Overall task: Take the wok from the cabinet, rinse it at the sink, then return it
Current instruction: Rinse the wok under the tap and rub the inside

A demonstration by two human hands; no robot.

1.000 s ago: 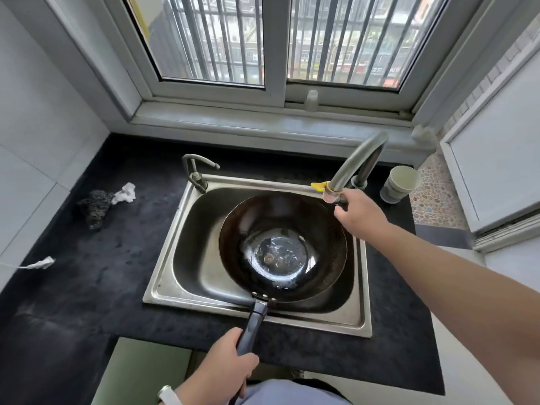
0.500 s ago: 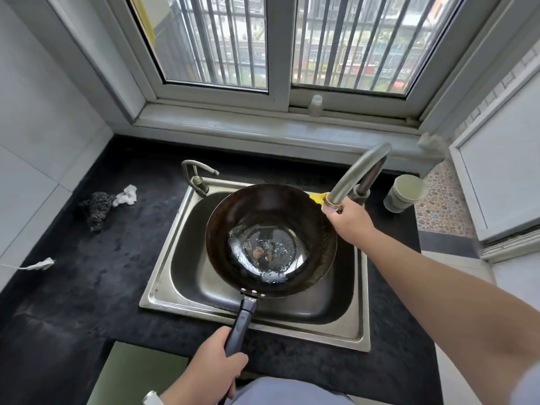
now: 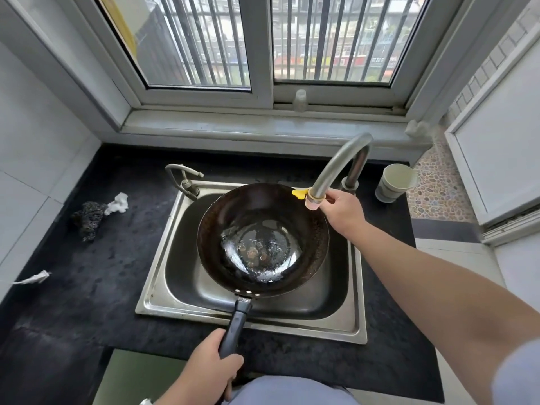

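A dark round wok (image 3: 263,238) hangs over the steel sink (image 3: 163,287), with a shallow pool of water and some brown bits in its bottom. My left hand (image 3: 209,365) is closed around its black handle (image 3: 235,328) at the counter's front edge. My right hand (image 3: 342,211) grips the spout end of the tall curved faucet (image 3: 336,168), just past the wok's far right rim. A yellow tab (image 3: 299,193) sticks out beside the spout. No water stream is visible.
A second small tap (image 3: 182,176) stands at the sink's back left corner. A dark scrubber (image 3: 87,217) and a white wad (image 3: 118,203) lie on the black counter (image 3: 87,287) to the left. A pale cup (image 3: 394,182) stands right of the faucet. The window sill runs behind.
The wok has been lifted out of the basin and shifted left and toward the back. My right hand stays on the faucet spout, my left on the handle.
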